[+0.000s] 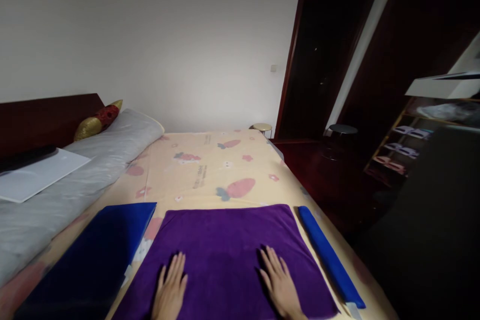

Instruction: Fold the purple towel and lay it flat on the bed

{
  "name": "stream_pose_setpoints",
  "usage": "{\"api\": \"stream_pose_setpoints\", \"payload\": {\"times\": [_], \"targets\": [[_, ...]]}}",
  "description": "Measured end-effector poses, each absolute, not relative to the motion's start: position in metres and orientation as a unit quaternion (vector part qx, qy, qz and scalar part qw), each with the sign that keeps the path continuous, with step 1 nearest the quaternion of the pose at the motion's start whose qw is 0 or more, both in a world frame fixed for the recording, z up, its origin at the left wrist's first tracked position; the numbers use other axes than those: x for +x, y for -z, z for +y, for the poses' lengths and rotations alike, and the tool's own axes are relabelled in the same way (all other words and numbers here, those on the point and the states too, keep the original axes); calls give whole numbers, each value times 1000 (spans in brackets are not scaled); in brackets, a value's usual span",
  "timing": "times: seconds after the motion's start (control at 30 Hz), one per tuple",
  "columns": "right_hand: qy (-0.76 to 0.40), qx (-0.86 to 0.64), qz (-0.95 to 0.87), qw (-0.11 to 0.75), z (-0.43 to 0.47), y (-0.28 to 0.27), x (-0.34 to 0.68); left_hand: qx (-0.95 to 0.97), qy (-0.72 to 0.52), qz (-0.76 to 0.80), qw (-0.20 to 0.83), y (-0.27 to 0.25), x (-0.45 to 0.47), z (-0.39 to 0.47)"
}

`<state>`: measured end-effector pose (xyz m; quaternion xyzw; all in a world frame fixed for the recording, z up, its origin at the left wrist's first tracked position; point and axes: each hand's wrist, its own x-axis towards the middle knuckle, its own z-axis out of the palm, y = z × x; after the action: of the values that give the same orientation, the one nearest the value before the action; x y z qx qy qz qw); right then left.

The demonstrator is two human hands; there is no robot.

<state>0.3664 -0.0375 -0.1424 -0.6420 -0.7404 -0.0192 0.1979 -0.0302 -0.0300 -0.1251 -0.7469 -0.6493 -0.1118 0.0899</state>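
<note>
A purple towel (225,245) lies spread flat on the bed, its near edge running out of view at the bottom. My left hand (171,285) rests palm down on its left part, fingers stretched out. On the right part lies my right hand (279,280), also flat with its fingers apart. To the left of the towel is a dark blue folded cloth (93,250) with a small pale tag at its edge. Along the right side runs a narrow blue rolled or folded cloth (328,252), a pale tag at its near end.
The bed sheet (202,175) is cream with strawberry prints. Left stand a grey pillow or bolster (116,155), a white board (45,172) and a red-gold cushion (99,120). Beyond the bed are two stools (262,127) and a shoe rack (397,147) at the right.
</note>
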Motion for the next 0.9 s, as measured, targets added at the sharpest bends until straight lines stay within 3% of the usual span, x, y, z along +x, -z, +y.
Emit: {"api": "stream_pose_setpoints", "payload": {"times": [0.17, 0.3, 0.43, 0.67, 0.9], "targets": [[-44, -559, -799, 217, -7, 134, 268, -821, 127, -556, 28, 124, 85, 10], [-89, -536, -820, 181, 28, 131, 256, -843, 119, -524, -11, 128, 112, 43], [-112, -523, -835, 131, 77, 122, 313, -840, 95, -534, -30, 122, 73, 88], [-7, -739, -665, 110, 127, 140, 473, -652, 46, -756, 28, 116, -71, 158], [13, -762, -640, 96, 122, 142, 480, -664, 49, -745, 49, 111, -96, 162]]}}
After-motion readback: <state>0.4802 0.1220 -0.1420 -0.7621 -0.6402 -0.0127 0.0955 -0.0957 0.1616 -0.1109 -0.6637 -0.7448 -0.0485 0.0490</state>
